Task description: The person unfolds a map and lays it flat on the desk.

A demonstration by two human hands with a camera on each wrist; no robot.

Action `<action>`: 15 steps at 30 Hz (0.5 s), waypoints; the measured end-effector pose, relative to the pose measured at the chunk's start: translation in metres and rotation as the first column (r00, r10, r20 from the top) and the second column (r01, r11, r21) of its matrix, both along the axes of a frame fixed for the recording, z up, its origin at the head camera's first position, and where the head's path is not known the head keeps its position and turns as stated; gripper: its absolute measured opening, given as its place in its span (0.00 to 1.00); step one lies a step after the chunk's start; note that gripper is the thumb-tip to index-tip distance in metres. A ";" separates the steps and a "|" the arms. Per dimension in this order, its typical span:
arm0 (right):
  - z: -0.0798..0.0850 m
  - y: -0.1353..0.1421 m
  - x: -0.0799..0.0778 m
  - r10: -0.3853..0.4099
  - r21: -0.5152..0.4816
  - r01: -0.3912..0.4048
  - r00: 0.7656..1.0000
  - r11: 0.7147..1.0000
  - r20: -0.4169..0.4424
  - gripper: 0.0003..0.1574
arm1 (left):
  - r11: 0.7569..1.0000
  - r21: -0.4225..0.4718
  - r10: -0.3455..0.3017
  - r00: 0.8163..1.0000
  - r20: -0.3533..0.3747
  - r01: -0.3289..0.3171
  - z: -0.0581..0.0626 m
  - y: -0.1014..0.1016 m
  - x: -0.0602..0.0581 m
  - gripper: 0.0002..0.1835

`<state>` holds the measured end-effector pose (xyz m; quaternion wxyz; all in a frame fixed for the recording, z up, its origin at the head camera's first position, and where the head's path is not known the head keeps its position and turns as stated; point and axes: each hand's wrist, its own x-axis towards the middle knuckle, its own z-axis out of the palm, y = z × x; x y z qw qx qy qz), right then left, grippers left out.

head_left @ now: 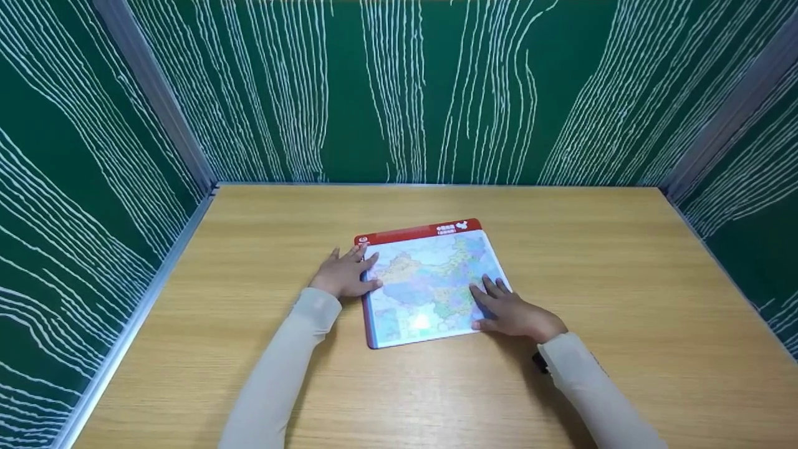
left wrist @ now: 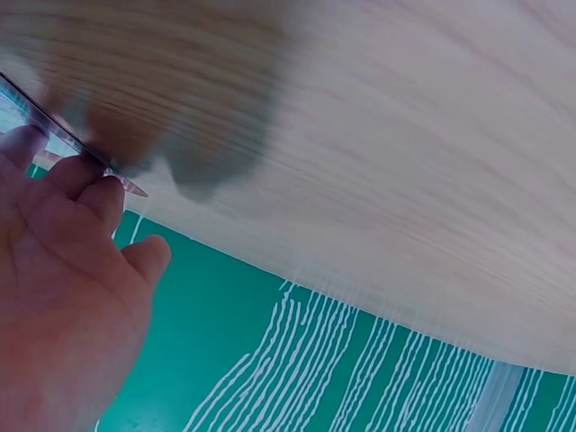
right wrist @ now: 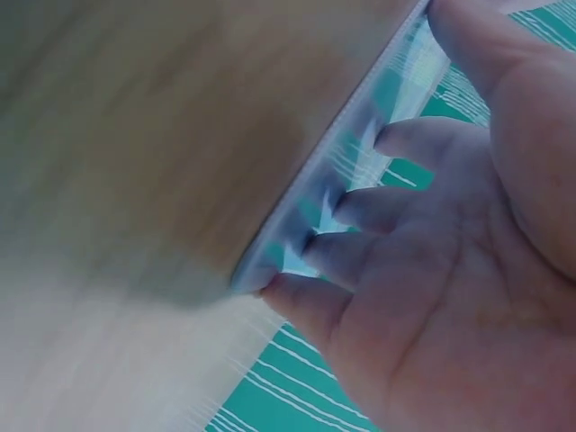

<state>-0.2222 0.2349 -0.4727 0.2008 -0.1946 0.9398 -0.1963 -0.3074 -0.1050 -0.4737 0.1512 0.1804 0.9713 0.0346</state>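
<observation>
Map board [head_left: 430, 274] lies flat on the counter [head_left: 262, 249], slightly askew to the counter's far edge and well apart from it. Its face carries a multicoloured map; a red band [head_left: 405, 234] with white lettering runs along its far side, and a bright patch of glare shows toward its near side.

Left hand [head_left: 345, 273] is at the map board's left edge: fingers spread, thumb and fingertips resting on the board's margin, nothing grasped. Right hand [head_left: 520, 315] is at the map board's right edge, toward the near corner: released, fingers extended and apart, fingertips and thumb resting on the face. Both wrist views show the fingertips at the board's thin edge; neither hand is clenched.

Light sleeves [head_left: 274, 374] extend from both wrists on the near side of the map board. A small black object [head_left: 541, 362] shows at the right cuff; its nature cannot be determined. Beyond the map board stand green panels [head_left: 430, 93] with white wavy lines, joined by grey posts [head_left: 162, 106] to its far left and far right.
</observation>
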 end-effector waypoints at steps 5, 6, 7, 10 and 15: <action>0.001 0.005 -0.004 0.009 -0.027 -0.008 1.000 1.000 0.018 0.51 | 1.000 0.011 -0.013 1.000 0.001 0.013 -0.002 -0.003 0.002 0.42; 0.001 0.006 -0.004 0.006 -0.027 -0.005 1.000 1.000 0.024 0.51 | 1.000 0.010 -0.017 1.000 0.000 0.017 -0.002 -0.004 0.003 0.42; 0.001 0.007 -0.005 -0.002 -0.018 0.003 1.000 1.000 0.029 0.51 | 1.000 0.011 -0.013 1.000 0.001 0.013 -0.002 -0.004 0.004 0.42; 0.002 0.008 -0.008 -0.020 0.000 0.020 0.999 1.000 0.043 0.51 | 1.000 0.012 -0.017 1.000 -0.004 0.017 -0.002 -0.005 0.006 0.43; 0.004 0.011 -0.016 -0.063 -0.001 0.063 0.995 0.998 0.081 0.51 | 0.999 0.020 -0.031 0.999 -0.013 0.032 0.000 -0.005 0.010 0.43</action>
